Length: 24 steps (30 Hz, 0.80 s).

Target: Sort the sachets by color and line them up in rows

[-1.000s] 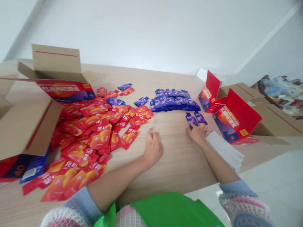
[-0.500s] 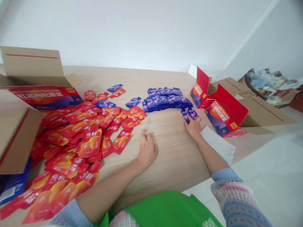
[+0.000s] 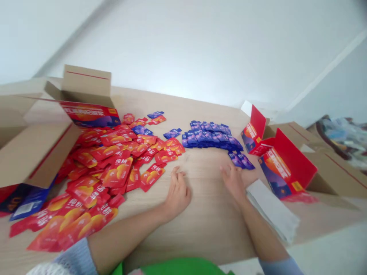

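1. Facing the blue sachet pair [image 3: 236, 159], the right hand [image 3: 233, 184] is released, fingertips just short of the pair.
2. Left hand [image 3: 178, 194]: released, fingers loosely curled, near the red sachets [image 3: 118, 173].
3. Blue sachet rows [image 3: 210, 136]: overlapped on the table [image 3: 206, 229], beyond both hands.
4. Red carton [image 3: 276, 168]: open at right, near white paper [image 3: 272, 210].
5. Printed carton [image 3: 91, 115]: standing at left, behind the red sachets.

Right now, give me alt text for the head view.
A person's left hand and right hand, both apparently empty, are at a table. Red sachets lie heaped at left, blue-purple sachets in rows ahead, open cartons either side.
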Tool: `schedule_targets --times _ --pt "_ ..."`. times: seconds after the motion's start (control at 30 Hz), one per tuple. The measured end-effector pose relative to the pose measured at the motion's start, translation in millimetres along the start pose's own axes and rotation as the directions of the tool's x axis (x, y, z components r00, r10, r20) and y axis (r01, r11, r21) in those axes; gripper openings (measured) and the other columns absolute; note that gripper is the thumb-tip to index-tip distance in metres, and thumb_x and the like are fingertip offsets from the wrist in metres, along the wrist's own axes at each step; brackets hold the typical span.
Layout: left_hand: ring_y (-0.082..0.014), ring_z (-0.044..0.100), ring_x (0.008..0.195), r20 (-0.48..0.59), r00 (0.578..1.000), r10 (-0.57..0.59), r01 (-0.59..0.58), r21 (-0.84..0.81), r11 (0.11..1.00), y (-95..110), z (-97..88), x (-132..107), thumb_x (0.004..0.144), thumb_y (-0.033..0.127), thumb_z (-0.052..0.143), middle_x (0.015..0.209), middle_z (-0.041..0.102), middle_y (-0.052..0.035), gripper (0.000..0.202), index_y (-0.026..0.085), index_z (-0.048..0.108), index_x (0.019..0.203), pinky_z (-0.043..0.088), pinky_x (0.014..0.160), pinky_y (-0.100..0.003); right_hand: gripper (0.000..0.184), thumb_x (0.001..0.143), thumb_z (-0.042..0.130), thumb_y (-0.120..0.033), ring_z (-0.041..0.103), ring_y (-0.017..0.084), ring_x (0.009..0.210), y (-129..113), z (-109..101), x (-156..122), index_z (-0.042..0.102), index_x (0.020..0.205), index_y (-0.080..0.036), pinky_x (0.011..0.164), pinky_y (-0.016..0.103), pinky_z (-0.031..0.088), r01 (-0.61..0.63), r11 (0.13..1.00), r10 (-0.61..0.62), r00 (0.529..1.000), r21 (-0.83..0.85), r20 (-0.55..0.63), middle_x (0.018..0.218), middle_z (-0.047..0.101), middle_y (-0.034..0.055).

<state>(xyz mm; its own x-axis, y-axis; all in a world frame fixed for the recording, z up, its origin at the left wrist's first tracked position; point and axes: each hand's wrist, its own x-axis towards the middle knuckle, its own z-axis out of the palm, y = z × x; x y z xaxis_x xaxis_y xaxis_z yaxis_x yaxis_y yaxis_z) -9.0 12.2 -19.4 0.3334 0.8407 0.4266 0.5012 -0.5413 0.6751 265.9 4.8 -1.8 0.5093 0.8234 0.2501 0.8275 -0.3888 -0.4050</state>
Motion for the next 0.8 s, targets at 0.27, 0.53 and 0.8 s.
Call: schedule_targets --times 0.27,0.53,0.8 --pt "-0.0263 0.053 0.125 -0.314 0.905 -0.288 0.280 -0.070 0.957 2.7 -34.5 42.5 0.075 0.004 0.051 0.136 0.038 -0.0167 0.041 0.020 0.044 0.112 0.051 0.102 -0.044 0.034 0.093 0.056 -0.043 0.062 0.024 0.083 -64.6 38.7 -76.8 0.067 0.120 -0.026 0.085 0.051 0.058 0.466 0.803 -0.520 0.852 0.372 0.057 0.136 0.046 0.0185" --pt "-0.0260 0.063 0.108 -0.286 0.852 -0.439 0.485 0.113 0.867 -47.7 -168.9 194.1 0.085 0.008 0.049 0.114 0.066 -0.0166 0.027 0.013 0.056 0.110 0.049 0.096 -0.039 0.032 0.095 0.048 -0.041 0.061 0.022 0.083 -57.6 45.5 -53.7 0.072 0.104 -0.022 0.082 0.046 0.057 0.419 0.823 -0.482 0.872 0.383 0.083 0.126 0.051 0.0157" --pt "-0.0302 0.054 0.128 0.184 0.901 -0.392 0.304 0.376 0.875 -110.2 -197.5 248.2 0.070 0.018 0.072 0.126 0.068 -0.0142 0.056 0.019 0.061 0.125 0.038 0.109 -0.043 0.026 0.095 0.047 -0.034 0.064 0.024 0.095 -51.6 45.9 -50.0 0.071 0.101 -0.024 0.085 0.042 0.055 0.462 0.766 -0.562 0.819 0.446 0.117 0.115 0.058 0.0119"
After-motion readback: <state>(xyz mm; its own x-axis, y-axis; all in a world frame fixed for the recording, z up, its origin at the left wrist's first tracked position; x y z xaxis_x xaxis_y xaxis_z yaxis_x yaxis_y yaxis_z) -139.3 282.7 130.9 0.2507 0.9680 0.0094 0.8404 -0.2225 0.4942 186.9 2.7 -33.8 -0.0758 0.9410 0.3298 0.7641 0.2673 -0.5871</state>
